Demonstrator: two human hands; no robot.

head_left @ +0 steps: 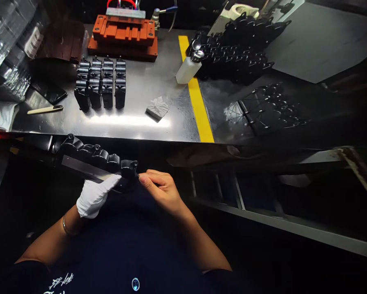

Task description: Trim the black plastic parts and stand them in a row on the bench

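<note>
My left hand, in a white glove, grips a long black plastic part from below, its thumb lying along the near side. The part has a row of rounded humps along its top and a smooth, shiny strip on its side. It is held in front of the bench edge, tilted down to the right. My bare right hand is closed in a pinch at the part's right end. Whatever is between those fingertips is too small and dark to make out.
On the metal bench stand several black parts in rows, a red-brown fixture, a white bottle, a folded grey cloth and a pen. Past the yellow stripe, more black parts are piled.
</note>
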